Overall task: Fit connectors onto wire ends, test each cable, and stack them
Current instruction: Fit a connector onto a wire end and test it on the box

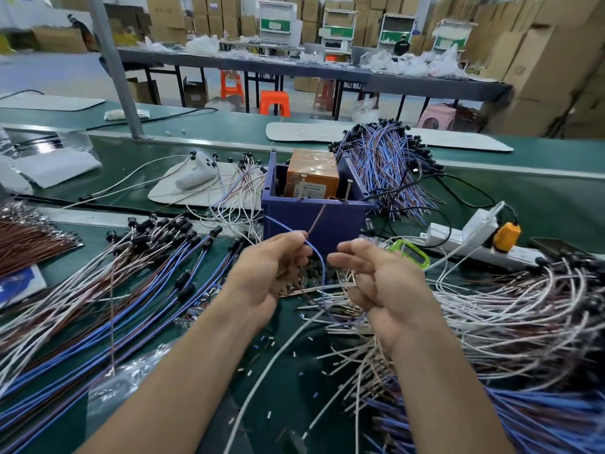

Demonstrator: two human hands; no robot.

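Left hand (268,270): raised over the tabletop (281,326), palm turned inward. Fingers (294,247) closed narrow, tips pinching two thin wires together.
- Blue wire (282,226): comes in from the upper left, passes through the pinch, then loops down in the gap between the two hands towards the tabletop.
- Brown wire (317,217): rises from the same pinch, up and to the right, across the front of the blue bin (314,217).

Right hand (376,280): level with the left, just beside it, not touching it. Its fingers are curled in towards the palm, with the forefinger tip just beside the hanging blue loop. Cannot tell whether it touches the loop or holds anything; the inside of the grip is hidden.

Below the hands: a scatter of small loose terminals (304,283) and cut wire ends on the tabletop.

Surroundings:
- Blue bin directly behind the hands, with an orange box (311,178) standing inside it.
- A bundle of blue and brown cables with black connectors (386,165) behind and right of the bin.
- A fanned row of cables with black connectors (147,257) to the left.
- A heap of pale wires (523,306) to the right.
- A white power strip (474,234) with an orange plug (506,235) right of the bin, and a small green device (411,255) in front of it.
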